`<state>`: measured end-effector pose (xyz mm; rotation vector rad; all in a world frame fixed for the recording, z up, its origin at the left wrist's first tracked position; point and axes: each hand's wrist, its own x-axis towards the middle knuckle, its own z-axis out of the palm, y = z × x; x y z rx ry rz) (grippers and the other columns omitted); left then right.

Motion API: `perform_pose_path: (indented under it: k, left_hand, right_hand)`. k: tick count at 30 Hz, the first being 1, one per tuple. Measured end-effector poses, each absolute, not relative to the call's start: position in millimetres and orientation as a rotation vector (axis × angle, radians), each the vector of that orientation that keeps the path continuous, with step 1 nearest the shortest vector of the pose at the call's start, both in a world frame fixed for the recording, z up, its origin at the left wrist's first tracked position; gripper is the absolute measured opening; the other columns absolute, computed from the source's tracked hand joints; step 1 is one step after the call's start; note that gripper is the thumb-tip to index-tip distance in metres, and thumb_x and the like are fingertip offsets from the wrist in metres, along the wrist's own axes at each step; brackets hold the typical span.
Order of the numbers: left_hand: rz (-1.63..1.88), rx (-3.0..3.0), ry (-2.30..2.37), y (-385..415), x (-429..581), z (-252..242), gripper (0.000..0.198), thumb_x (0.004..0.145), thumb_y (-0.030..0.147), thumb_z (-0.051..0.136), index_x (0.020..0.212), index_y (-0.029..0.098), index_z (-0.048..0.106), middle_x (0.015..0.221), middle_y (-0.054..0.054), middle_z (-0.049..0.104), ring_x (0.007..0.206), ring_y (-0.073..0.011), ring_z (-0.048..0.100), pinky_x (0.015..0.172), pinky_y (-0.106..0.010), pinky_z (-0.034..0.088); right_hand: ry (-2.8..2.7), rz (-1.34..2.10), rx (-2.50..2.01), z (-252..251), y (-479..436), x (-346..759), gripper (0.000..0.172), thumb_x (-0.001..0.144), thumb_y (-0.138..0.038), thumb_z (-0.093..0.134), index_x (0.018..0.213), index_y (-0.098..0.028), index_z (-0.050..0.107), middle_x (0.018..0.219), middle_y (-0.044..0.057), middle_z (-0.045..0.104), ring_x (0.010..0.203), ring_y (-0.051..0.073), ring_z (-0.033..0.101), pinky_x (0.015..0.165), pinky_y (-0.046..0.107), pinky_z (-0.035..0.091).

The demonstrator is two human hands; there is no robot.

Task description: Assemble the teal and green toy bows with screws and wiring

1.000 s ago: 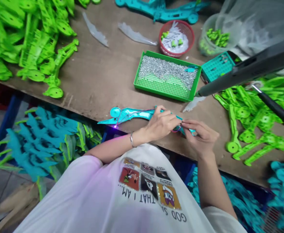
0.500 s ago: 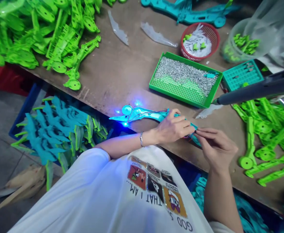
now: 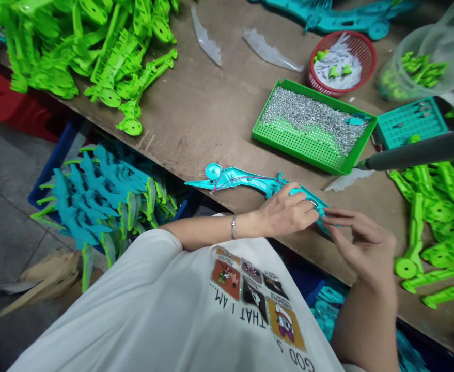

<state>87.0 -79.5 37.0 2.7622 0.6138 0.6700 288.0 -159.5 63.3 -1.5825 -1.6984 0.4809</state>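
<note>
A turquoise plastic shell half, long and curved, lies open side up along the table's front edge. Thin wires run inside it from the round end at the left. My left hand is closed over its right part, with the fingers curled on the shell and partly hiding it. At the shell's right end, my right hand has thumb and forefinger pinched together. What lies between those fingertips is too small or hidden to make out.
Silvery screws fill much of a green tray. Behind it stand a red basket and a clear tub. A dark tool reaches in from the right. Green parts pile up left and right; a blue crate holds turquoise pieces.
Blue lights that glowed at the shell's left end are now off. The view has shifted, so the table things appear farther right. Both hands stay at the shell's right part.
</note>
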Motion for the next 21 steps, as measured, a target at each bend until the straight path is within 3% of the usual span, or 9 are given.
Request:
perform_pose_path:
  k: [4,6,9,13,17,21]
  left_hand:
    - [0.804,2.832,0.588,-91.7,40.1,56.5,0.03,0.102,0.015,0.044,0.123,0.021,0.065,0.135,-0.007,0.067,0.127,-0.0199,0.058,0.111,-0.043,0.041]
    - [0.972,2.747,0.502,-93.2,3.1,59.8,0.029,0.098,0.018,0.047,0.122,0.026,0.061,0.127,-0.004,0.07,0.12,-0.0178,0.061,0.106,-0.04,0.046]
    - [1.144,2.489,0.979,-90.3,-52.2,53.9,0.033,0.083,0.017,0.05,0.114,0.028,0.054,0.099,-0.005,0.072,0.095,-0.0214,0.066,0.088,-0.042,0.052]
    - [0.966,2.403,1.499,-87.6,-95.5,35.1,0.051,0.073,0.018,0.054,0.123,0.021,0.047,0.114,-0.014,0.066,0.106,-0.0293,0.063,0.091,-0.049,0.049]
    - [0.817,2.389,1.543,-88.6,-102.9,11.3,0.053,0.081,0.021,0.058,0.132,0.018,0.044,0.116,-0.014,0.067,0.108,-0.0294,0.065,0.097,-0.049,0.046]
    - [0.835,2.345,1.557,-89.0,-100.5,2.5,0.045,0.091,0.028,0.059,0.133,0.019,0.045,0.113,-0.013,0.07,0.106,-0.0275,0.067,0.1,-0.048,0.045]
  right_hand:
    - [-1.681,0.306,-1.663,92.8,-142.7,280.7,0.023,0.083,-0.013,0.071,0.095,-0.03,0.079,0.096,0.008,0.078,0.087,0.029,0.075,0.08,0.047,0.06]
    - [-1.766,0.223,-1.587,98.3,-127.5,254.4,0.024,0.084,-0.01,0.069,0.097,-0.028,0.077,0.092,0.007,0.078,0.085,0.026,0.074,0.079,0.043,0.059]
    - [-2.001,0.338,-1.297,86.3,-103.4,192.0,0.025,0.089,-0.01,0.066,0.107,-0.025,0.073,0.095,0.007,0.076,0.087,0.022,0.072,0.076,0.037,0.059]
    - [-2.229,0.426,-0.99,49.4,-81.3,113.1,0.019,0.097,-0.021,0.06,0.113,-0.021,0.07,0.098,0.009,0.073,0.088,0.021,0.067,0.078,0.037,0.057]
    - [-2.22,0.56,-0.955,20.6,-71.1,84.6,0.017,0.099,-0.022,0.056,0.105,-0.021,0.072,0.096,0.009,0.071,0.086,0.019,0.065,0.075,0.035,0.054]
    - [-1.667,0.63,-1.121,13.5,-66.3,87.9,0.012,0.097,-0.023,0.061,0.1,-0.022,0.072,0.092,0.005,0.072,0.085,0.016,0.069,0.077,0.031,0.057]
